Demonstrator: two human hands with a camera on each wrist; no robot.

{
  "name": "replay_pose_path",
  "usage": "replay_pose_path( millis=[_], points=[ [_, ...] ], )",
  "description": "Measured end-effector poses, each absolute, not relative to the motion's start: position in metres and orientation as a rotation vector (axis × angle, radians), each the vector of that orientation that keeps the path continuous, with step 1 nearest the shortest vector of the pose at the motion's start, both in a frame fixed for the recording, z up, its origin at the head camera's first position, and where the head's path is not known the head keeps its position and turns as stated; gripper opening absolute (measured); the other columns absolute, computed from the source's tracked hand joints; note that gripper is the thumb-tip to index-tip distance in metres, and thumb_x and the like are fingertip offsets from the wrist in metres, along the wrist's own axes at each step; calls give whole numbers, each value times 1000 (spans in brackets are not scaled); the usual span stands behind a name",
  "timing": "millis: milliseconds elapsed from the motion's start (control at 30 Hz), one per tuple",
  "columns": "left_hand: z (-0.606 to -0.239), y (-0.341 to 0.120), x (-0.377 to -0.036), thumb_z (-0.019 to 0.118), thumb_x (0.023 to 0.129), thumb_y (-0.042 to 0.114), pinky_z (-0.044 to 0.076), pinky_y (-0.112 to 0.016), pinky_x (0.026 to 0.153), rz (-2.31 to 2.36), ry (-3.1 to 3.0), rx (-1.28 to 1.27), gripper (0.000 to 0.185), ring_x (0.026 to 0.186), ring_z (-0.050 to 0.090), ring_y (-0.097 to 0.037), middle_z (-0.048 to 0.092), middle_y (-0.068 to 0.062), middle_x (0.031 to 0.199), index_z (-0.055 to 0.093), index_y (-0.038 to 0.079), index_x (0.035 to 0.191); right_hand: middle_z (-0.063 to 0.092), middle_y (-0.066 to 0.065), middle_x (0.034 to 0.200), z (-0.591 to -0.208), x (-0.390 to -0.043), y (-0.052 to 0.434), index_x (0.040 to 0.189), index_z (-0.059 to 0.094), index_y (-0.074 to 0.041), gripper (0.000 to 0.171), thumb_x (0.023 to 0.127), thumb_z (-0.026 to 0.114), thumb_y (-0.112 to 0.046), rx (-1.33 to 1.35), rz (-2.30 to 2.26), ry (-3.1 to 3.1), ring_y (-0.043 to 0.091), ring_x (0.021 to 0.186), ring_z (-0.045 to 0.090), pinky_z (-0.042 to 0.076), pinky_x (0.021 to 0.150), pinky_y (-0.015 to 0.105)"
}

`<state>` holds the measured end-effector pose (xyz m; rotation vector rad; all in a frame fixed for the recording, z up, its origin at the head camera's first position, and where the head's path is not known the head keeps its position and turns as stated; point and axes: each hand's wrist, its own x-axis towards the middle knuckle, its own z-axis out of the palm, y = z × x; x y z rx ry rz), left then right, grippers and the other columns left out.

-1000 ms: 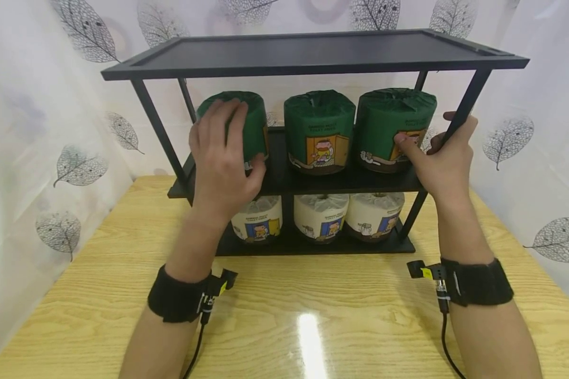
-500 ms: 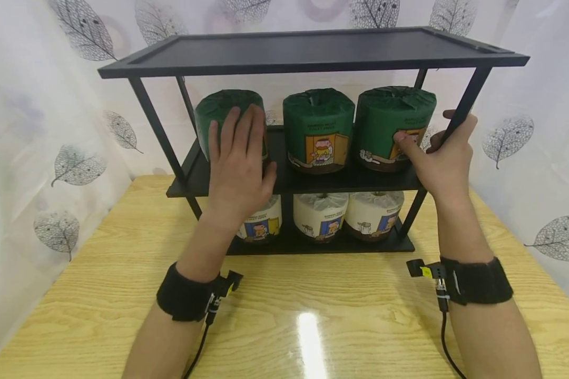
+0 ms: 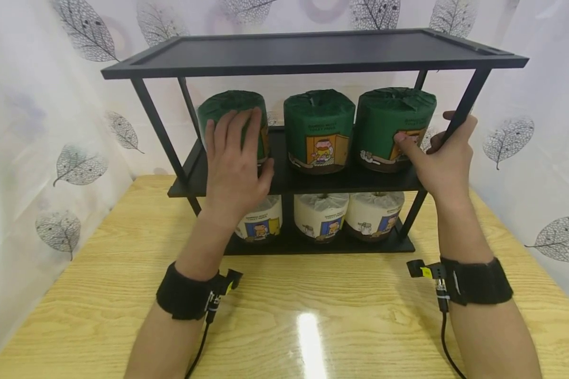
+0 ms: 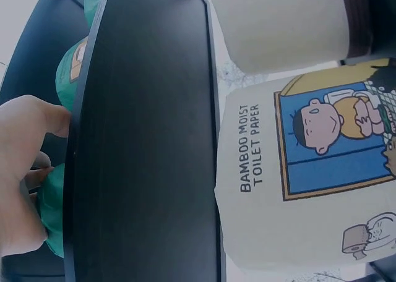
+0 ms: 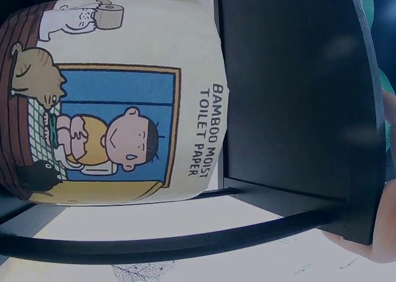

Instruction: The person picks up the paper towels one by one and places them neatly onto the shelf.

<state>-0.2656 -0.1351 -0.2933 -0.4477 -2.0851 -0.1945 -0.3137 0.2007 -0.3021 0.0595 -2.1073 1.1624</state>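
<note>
Three green-wrapped toilet paper rolls stand on the middle shelf of a black rack (image 3: 332, 55). My left hand (image 3: 237, 168) lies over the front of the left green roll (image 3: 232, 100), fingers extended upward and slightly bent, thumb low at its right side. In the left wrist view, part of that hand (image 4: 21, 170) shows at the shelf edge beside the green wrapper. My right hand (image 3: 443, 158) grips the rack's front right post (image 3: 469, 100), fingers behind it. Its thumb touches the front of the right green roll (image 3: 393, 116). The middle green roll (image 3: 319, 121) stands untouched.
On the bottom shelf stand a left white roll (image 3: 261, 223), partly behind my left forearm, a middle white roll (image 3: 320, 216) and a right white roll (image 3: 374, 213). The rack rests on a wooden table (image 3: 360, 316) before a leaf-print curtain (image 3: 80, 163).
My left hand has shifted from the left green roll's left side and top to its front, moving right and slightly down. More of that roll's picture shows. The right hand stays put.
</note>
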Motion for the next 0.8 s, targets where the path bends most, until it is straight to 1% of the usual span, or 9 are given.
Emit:
replay_pose_path(
  millis=[533,800],
  points=[
    [-292,-143,-268,66,87,17,15,-62,120,-237,-2048,-480,64,138,36,-37,46,-17,142,45,5,147,36,-2,77,-302,-312,200,136,34,-24,72,82,73,-51,53,1171,-2112,13,66,35,29,62,31],
    [-290,-150,-271,65,81,10,21,-65,117,-234,-2018,-506,66,134,39,-39,46,-20,138,46,2,144,36,-2,77,-302,-311,200,135,35,-25,71,82,74,-50,62,1175,-2104,12,66,35,28,62,30]
  ],
)
